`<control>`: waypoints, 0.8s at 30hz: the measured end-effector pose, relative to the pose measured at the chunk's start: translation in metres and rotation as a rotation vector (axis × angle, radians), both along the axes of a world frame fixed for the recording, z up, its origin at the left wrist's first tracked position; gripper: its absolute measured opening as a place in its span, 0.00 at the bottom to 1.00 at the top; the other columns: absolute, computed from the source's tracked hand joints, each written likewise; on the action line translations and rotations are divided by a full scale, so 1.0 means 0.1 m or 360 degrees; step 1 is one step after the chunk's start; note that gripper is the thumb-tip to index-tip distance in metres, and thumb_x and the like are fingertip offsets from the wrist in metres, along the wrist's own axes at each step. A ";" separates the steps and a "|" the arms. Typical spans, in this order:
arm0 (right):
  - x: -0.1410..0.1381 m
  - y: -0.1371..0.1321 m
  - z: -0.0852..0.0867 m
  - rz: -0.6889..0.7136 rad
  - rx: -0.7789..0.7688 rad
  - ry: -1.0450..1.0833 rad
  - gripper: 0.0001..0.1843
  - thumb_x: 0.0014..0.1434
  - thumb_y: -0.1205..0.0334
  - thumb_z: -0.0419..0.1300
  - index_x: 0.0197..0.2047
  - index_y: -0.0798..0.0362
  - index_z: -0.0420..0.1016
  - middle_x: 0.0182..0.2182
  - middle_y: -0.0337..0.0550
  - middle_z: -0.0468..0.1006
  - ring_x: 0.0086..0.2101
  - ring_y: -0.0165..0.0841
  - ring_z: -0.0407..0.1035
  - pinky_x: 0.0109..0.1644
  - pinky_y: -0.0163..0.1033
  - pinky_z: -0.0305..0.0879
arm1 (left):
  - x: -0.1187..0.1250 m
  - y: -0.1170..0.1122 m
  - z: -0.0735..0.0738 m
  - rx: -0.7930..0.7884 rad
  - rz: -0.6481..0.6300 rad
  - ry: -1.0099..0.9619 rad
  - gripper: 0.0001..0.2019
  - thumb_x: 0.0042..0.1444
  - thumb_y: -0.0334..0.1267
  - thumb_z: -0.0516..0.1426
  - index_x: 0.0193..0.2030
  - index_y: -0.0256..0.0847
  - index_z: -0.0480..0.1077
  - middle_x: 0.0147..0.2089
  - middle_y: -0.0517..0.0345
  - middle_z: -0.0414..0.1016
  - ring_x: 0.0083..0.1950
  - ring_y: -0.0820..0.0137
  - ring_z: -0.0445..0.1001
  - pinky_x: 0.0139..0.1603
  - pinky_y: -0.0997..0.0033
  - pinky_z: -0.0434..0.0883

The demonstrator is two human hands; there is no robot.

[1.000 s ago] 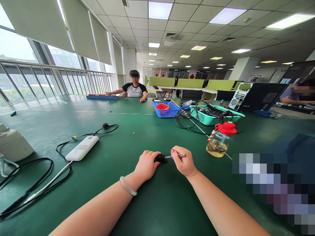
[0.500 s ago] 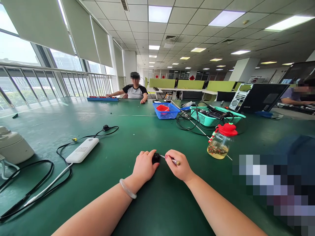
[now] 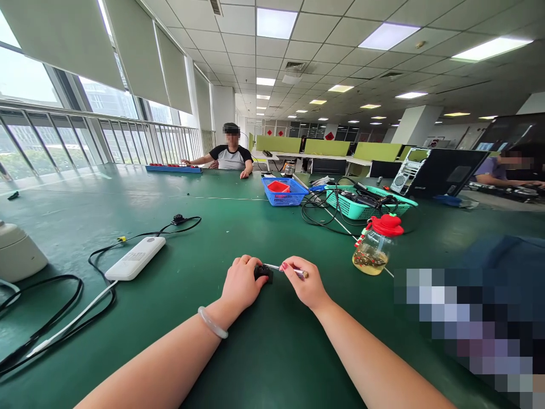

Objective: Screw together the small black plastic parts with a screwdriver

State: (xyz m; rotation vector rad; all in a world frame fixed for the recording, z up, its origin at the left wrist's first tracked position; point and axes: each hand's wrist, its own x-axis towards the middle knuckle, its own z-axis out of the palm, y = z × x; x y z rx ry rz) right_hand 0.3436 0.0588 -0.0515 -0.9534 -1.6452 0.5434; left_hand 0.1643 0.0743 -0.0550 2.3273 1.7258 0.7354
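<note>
My left hand (image 3: 242, 282), with a pale bangle on its wrist, is closed on a small black block (image 3: 264, 274) on the green tabletop. The fingers cover part of the block, so its exact kind does not show. To the right, my right hand (image 3: 310, 286) pinches what looks like a slim screwdriver (image 3: 302, 274). Its thin metal shaft points left, and the tip meets the top of the black block or lies right by it.
Left lie a white power bank (image 3: 136, 258) and black cables (image 3: 96, 255). A red-lidded bottle (image 3: 373, 250) stands right, before a teal basket (image 3: 355, 211) of cables. Farther back are a blue basket (image 3: 284, 199) and a seated person (image 3: 231, 156).
Both hands, the block and the tool sit slightly farther left in view as the camera shifts. The block shows more of its right side, and the screwdriver tip now reaches over its top.
</note>
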 end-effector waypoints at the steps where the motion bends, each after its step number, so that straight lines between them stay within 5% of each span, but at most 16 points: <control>1: 0.00 -0.01 0.00 0.0001 0.0023 -0.0009 0.15 0.61 0.53 0.57 0.27 0.51 0.75 0.24 0.39 0.73 0.24 0.30 0.63 0.29 0.35 0.58 | 0.00 0.01 -0.01 -0.0001 -0.0015 -0.0035 0.15 0.53 0.40 0.60 0.48 0.42 0.71 0.50 0.51 0.75 0.55 0.58 0.68 0.58 0.58 0.66; 7: 0.00 -0.06 0.03 -0.0023 0.0225 -0.0068 0.21 0.66 0.51 0.51 0.27 0.51 0.74 0.22 0.40 0.71 0.25 0.31 0.65 0.30 0.36 0.60 | -0.02 0.08 -0.05 -0.0113 -0.0146 -0.0166 0.20 0.53 0.32 0.59 0.54 0.42 0.70 0.54 0.53 0.76 0.62 0.60 0.64 0.65 0.58 0.61; 24: -0.10 -0.16 0.08 0.0012 0.0642 -0.0658 0.17 0.65 0.61 0.49 0.25 0.52 0.66 0.19 0.37 0.66 0.22 0.28 0.58 0.28 0.35 0.52 | -0.02 0.10 -0.07 -0.0149 -0.0150 -0.0165 0.17 0.54 0.32 0.57 0.51 0.43 0.74 0.50 0.56 0.79 0.56 0.60 0.67 0.61 0.60 0.64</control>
